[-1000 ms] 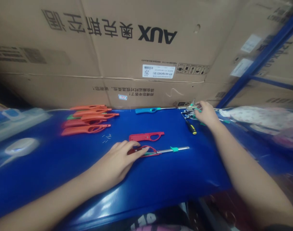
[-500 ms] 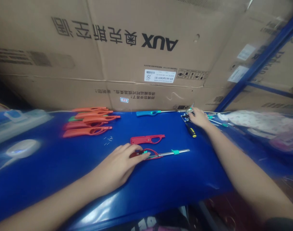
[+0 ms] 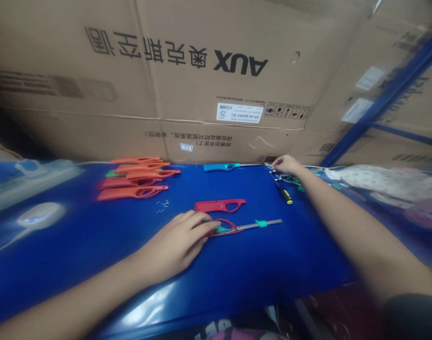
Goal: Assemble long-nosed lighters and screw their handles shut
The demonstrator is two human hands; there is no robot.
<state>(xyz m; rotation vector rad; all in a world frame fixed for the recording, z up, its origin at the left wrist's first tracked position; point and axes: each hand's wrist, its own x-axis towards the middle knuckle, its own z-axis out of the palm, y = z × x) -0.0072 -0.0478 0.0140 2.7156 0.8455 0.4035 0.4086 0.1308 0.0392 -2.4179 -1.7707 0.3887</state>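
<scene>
My left hand (image 3: pixel 180 238) is closed over the handle of an open red lighter half (image 3: pixel 239 231) on the table, fingers by its green trigger piece. A metal tube (image 3: pixel 249 226) with a green clip runs out of it to the right. Just behind lies the matching red handle shell (image 3: pixel 212 206). My right hand (image 3: pixel 289 165) reaches to the table's back edge, fingers pinched at a heap of small metal and green parts (image 3: pixel 280 177); what they hold is too small to make out. Below it lies a yellow-and-black screwdriver (image 3: pixel 286 196).
Several orange and red lighter handles (image 3: pixel 145 175) are stacked at the back left, near scattered small pins (image 3: pixel 162 206). A blue lighter (image 3: pixel 216 167) lies against the cardboard box (image 3: pixel 187 94). At left is a white round device (image 3: pixel 42 216); at right, a patterned cloth (image 3: pixel 375 177).
My right hand has shifted slightly left among the small parts, uncovering more of the heap. The left hand stays on the red lighter half, its fingers slightly moved. The view has shifted a little.
</scene>
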